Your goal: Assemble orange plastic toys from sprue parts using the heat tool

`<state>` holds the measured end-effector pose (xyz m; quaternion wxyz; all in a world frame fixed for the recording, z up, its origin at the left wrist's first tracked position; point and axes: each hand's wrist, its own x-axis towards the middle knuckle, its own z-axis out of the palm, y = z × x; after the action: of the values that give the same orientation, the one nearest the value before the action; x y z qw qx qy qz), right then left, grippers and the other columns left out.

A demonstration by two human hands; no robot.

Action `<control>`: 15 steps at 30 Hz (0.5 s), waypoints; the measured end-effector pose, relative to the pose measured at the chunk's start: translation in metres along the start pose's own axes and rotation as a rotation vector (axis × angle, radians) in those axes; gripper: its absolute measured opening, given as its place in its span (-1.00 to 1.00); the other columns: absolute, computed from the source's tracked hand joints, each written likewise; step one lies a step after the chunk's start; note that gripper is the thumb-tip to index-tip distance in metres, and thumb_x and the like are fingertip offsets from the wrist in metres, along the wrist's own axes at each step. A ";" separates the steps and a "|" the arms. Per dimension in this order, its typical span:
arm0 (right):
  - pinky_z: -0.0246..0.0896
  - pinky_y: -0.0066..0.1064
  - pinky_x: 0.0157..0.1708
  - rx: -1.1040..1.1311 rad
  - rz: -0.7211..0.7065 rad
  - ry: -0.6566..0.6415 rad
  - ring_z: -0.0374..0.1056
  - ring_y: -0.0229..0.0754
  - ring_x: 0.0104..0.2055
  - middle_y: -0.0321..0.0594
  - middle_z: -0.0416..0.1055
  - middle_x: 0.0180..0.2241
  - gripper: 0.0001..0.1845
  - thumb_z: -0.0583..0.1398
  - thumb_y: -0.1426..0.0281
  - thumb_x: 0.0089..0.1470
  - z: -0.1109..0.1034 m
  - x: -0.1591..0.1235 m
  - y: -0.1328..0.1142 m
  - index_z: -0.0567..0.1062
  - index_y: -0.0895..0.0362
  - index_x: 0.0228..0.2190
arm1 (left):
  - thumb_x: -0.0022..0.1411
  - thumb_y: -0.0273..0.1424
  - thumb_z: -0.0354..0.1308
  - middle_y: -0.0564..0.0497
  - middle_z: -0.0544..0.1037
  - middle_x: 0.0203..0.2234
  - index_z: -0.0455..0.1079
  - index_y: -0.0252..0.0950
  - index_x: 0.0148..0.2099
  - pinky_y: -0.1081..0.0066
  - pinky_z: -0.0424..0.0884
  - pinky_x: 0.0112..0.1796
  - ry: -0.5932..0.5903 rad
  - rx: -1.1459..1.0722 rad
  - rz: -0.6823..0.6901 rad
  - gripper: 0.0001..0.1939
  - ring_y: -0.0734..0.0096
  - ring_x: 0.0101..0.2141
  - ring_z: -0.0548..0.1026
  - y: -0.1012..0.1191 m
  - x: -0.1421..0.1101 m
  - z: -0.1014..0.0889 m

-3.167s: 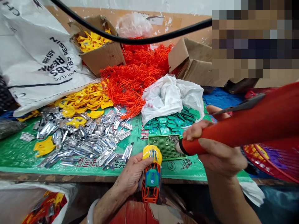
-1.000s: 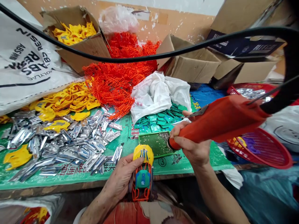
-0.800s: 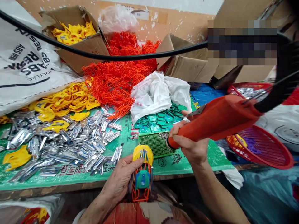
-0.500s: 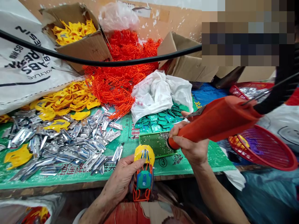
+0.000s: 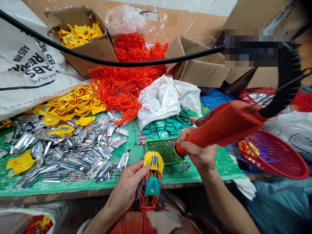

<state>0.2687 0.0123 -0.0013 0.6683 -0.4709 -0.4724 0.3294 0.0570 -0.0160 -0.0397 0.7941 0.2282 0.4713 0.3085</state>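
Observation:
My left hand point(image 5: 130, 180) is closed round the side of a toy car point(image 5: 151, 186), held upright near my lap at the table's front edge. The car has a yellow front, a green piece in its middle and an orange frame. In my right hand point(image 5: 197, 151) is an orange-red electric screwdriver point(image 5: 226, 125), its fingers wrapped round the lower end. The tool's tip points down at a green perforated tray point(image 5: 158, 151) holding small dark screws, and my hand hides part of the tray. Green parts point(image 5: 168, 125) lie piled just behind the tray.
Silvery parts point(image 5: 73, 149) and yellow parts point(image 5: 75, 100) cover the left side. Orange frames point(image 5: 124, 84) are heaped behind, beside a white bag point(image 5: 168, 94). Cardboard boxes point(image 5: 202, 71) stand at the back. A red basket point(image 5: 290, 159) sits at right. A black cable point(image 5: 122, 63) crosses above.
The toy car has turned slightly and its yellow front has shifted a little right; my left thumb has slid back off the yellow piece. My right hand and the screwdriver stay at the tray.

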 end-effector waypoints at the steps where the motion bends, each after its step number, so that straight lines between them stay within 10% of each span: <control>1: 0.35 -0.19 -0.39 0.008 -0.004 0.011 0.36 -0.19 -0.50 -0.38 0.41 -0.55 -0.75 0.33 0.46 -0.20 0.000 0.001 -0.002 0.47 0.07 -0.37 | -0.03 -0.25 0.47 -0.04 0.66 -0.49 0.61 -0.36 -0.18 0.54 0.47 -0.50 0.009 -0.011 -0.005 -0.62 0.48 -0.58 0.51 0.000 0.000 0.001; 15: 0.34 -0.29 -0.41 0.384 0.056 -0.163 0.34 -0.23 -0.47 -0.43 0.41 -0.48 -0.41 0.40 0.39 -0.11 0.031 -0.005 -0.051 0.41 -0.15 -0.02 | 0.04 -0.21 0.42 -0.06 0.66 -0.48 0.62 -0.38 -0.21 0.52 0.47 -0.44 -0.045 -0.076 0.042 -0.65 0.43 -0.52 0.55 0.000 0.002 0.010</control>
<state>0.2373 0.0006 0.0482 0.6961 -0.3194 -0.4401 0.4687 0.0666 -0.0157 -0.0367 0.8061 0.2145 0.4362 0.3375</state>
